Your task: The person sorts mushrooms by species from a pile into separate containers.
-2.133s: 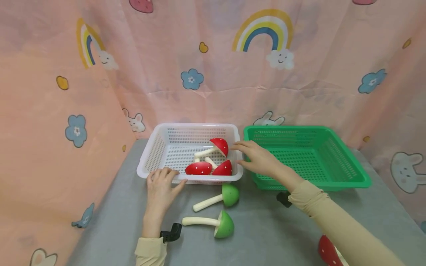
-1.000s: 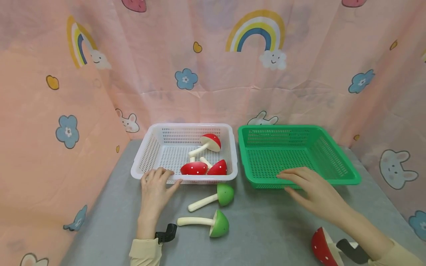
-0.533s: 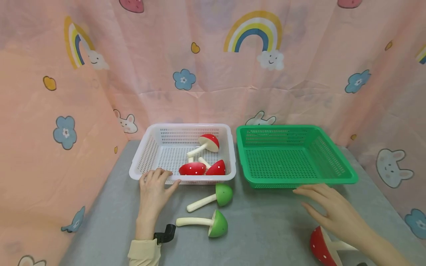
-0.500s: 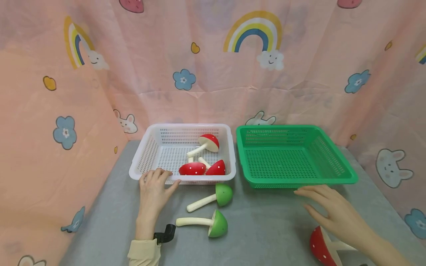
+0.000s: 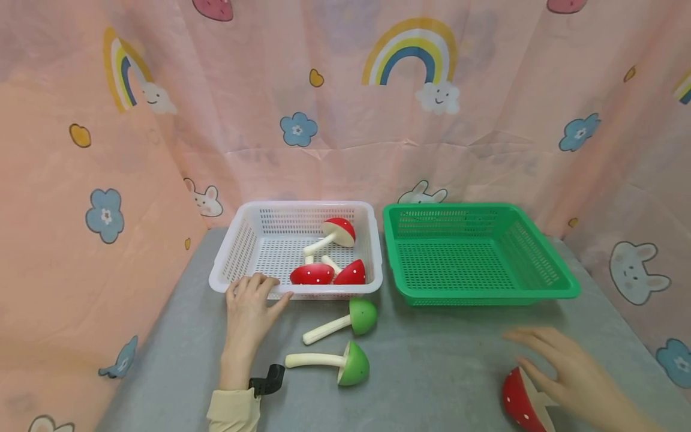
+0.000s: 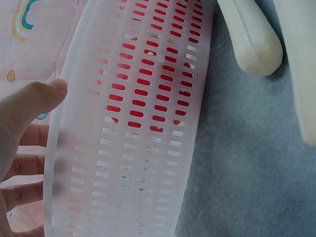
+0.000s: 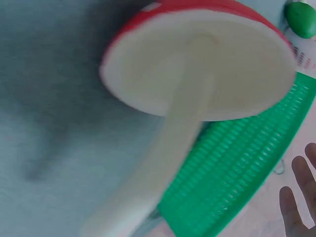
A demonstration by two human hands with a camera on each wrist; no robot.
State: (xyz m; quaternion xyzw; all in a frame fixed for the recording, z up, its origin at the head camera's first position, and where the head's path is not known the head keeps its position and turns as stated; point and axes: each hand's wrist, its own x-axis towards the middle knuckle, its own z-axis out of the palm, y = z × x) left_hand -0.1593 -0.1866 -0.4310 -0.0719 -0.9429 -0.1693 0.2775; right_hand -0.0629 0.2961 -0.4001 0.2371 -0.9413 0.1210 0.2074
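On the near rim of the white basket [image 5: 324, 289] my left hand [image 5: 249, 309] keeps its hold, fingers over the edge and thumb at the rim. The left wrist view shows the thumb [image 6: 47, 96] at the basket's lip and the other fingers behind it. At the lower right, my right hand [image 5: 567, 372], blurred and loosely spread, is over a toy mushroom [image 5: 520, 399] with a white-spotted red cap. Its pale stem [image 7: 158, 163] crosses the right wrist view, with the fingers apart from it. Three red-capped mushrooms [image 5: 349, 273] lie inside the white basket.
Two green-capped toy mushrooms [image 5: 363, 316] lie on the grey table [image 5: 426, 384] in front of the white basket. To its right stands a green basket [image 5: 486, 294] with nothing in it. A pink patterned cloth [image 5: 351, 168] hangs behind and at the sides.
My right hand has moved from beside the white basket, past the front of the green one, down right to the red mushroom. The uppermost red mushroom in the white basket has settled. My left hand stays.
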